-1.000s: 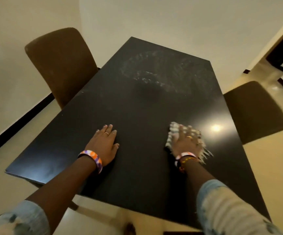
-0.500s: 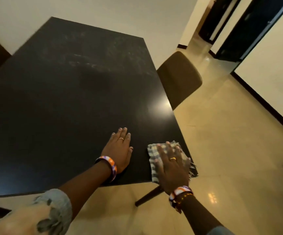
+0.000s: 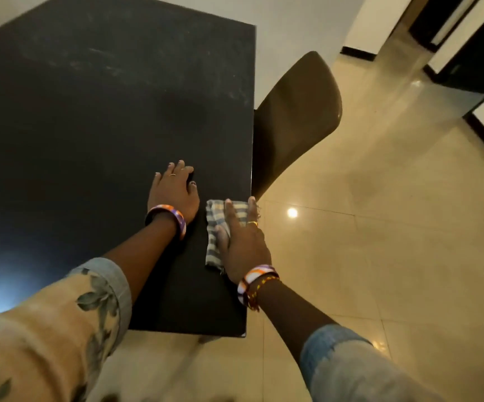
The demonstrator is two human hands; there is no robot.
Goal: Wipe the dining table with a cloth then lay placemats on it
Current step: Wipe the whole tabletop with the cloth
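Right hand (image 3: 243,242) presses flat on the checked cloth (image 3: 216,227), fingers straight, down at the table's (image 3: 90,126) four o'clock edge. Left hand (image 3: 174,192) lies open, braced at the cloth's ten o'clock. Wiping's under way; dusty smears up at twelve need a long reach next. No placemats visible.

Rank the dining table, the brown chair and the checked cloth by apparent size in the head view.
1. dining table, by far the largest.
2. brown chair.
3. checked cloth, smallest, partly covered by the right hand.
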